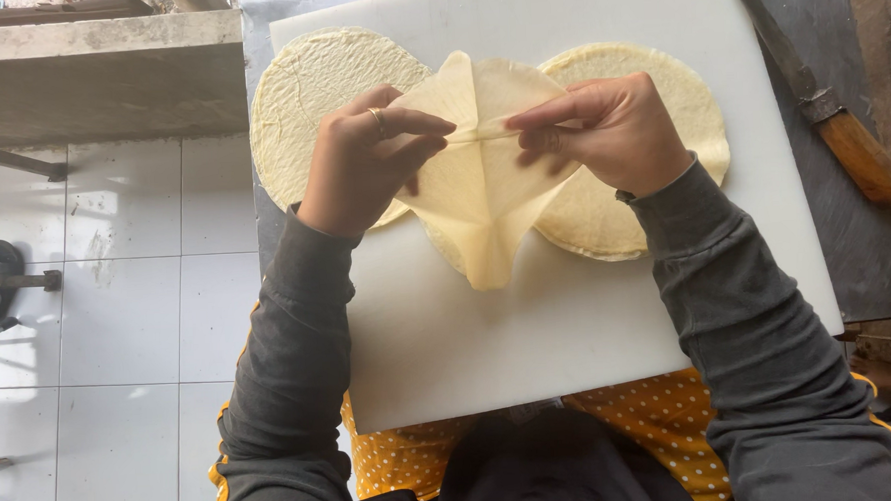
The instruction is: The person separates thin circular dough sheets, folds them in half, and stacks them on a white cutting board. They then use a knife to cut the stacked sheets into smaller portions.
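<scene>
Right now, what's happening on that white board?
A person in grey sleeves holds a thin, pale, round dough sheet above a white plastic cutting board. The left hand and right hand pinch its folded top edge between them, so it hangs in a cone. Two flat round dough stacks lie on the board behind it. A wooden-handled knife rests to the right.
</scene>
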